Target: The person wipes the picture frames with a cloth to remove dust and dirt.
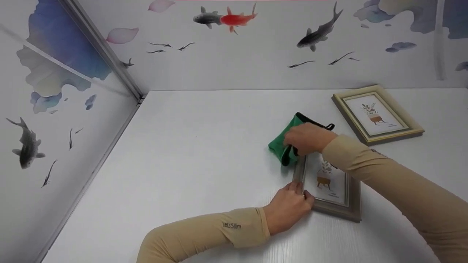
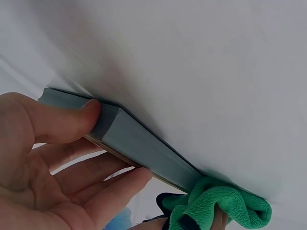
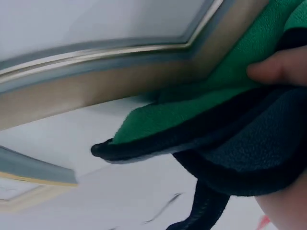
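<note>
A greyish-beige picture frame [image 1: 354, 201] with a potted-plant print lies face up on the white table. My left hand [image 1: 289, 209] grips its near left corner; in the left wrist view the thumb [image 2: 86, 117] presses on the frame's outer edge. In my right hand [image 1: 310, 138] is a green towelling cloth [image 1: 280, 145] with dark edging and a small loop. The cloth [image 3: 225, 84] touches the far left corner of the frame in the right wrist view. Part of the print is hidden behind the right wrist.
A second, gold-coloured picture frame [image 1: 415, 131] with a similar print lies at the back right of the table [image 1: 175, 146]. Walls painted with fish stand along the back [image 1: 270, 69] and the left side [image 1: 109, 106].
</note>
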`<control>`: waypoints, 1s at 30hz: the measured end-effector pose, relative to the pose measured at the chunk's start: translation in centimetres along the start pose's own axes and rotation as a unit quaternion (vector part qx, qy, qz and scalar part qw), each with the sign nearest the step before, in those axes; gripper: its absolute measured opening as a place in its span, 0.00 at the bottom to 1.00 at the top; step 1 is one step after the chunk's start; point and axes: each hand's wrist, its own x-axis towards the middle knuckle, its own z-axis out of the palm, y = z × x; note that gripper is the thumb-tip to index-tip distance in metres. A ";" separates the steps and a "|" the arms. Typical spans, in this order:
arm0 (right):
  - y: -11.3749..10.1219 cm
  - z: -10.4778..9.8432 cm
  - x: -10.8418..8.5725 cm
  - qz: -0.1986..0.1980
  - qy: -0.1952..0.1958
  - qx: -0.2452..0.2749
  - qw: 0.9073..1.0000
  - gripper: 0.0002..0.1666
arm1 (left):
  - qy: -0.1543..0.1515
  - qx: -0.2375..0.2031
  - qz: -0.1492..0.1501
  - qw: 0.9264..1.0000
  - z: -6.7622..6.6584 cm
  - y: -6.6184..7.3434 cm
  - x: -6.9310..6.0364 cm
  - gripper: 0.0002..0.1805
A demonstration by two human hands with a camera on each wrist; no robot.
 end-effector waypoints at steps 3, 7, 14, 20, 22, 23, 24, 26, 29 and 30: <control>-1.5 -0.2 -0.2 -0.023 -0.028 0.018 0.999 0.11 | 0.011 0.002 -0.001 1.000 0.0 0.0 0.0 0.08; -2.5 -0.2 -0.8 -0.055 -0.031 0.026 0.998 0.16 | 0.013 -0.006 -0.001 1.000 0.0 0.0 0.0 0.08; -0.4 -0.3 -1.6 -0.064 0.040 -0.021 0.997 0.11 | 0.017 0.005 -0.004 1.000 0.3 0.2 0.1 0.09; 2.8 0.3 -1.4 0.008 0.085 -0.146 0.986 0.15 | 0.000 -0.004 -0.001 1.000 0.3 0.3 0.3 0.09; 3.4 0.7 -1.1 0.029 0.083 -0.162 0.983 0.14 | -0.005 -0.005 0.001 1.000 0.2 0.4 0.3 0.09; 3.5 0.9 -1.0 0.034 0.082 -0.162 0.983 0.13 | -0.005 -0.003 0.000 1.000 0.2 0.4 0.3 0.09; 3.6 1.0 -1.0 0.035 0.084 -0.156 0.983 0.12 | -0.005 -0.002 0.000 1.000 0.2 0.4 0.3 0.09; 3.5 1.3 -1.0 0.022 0.094 -0.133 0.986 0.11 | -0.004 -0.001 -0.001 1.000 0.2 0.3 0.3 0.08; 2.6 1.1 -1.2 -0.018 0.095 -0.076 0.992 0.13 | -0.003 0.002 -0.001 1.000 0.0 0.2 0.3 0.09; 2.1 0.9 -1.3 -0.029 0.087 -0.056 0.994 0.14 | -0.002 0.002 -0.001 1.000 -0.1 0.1 0.3 0.08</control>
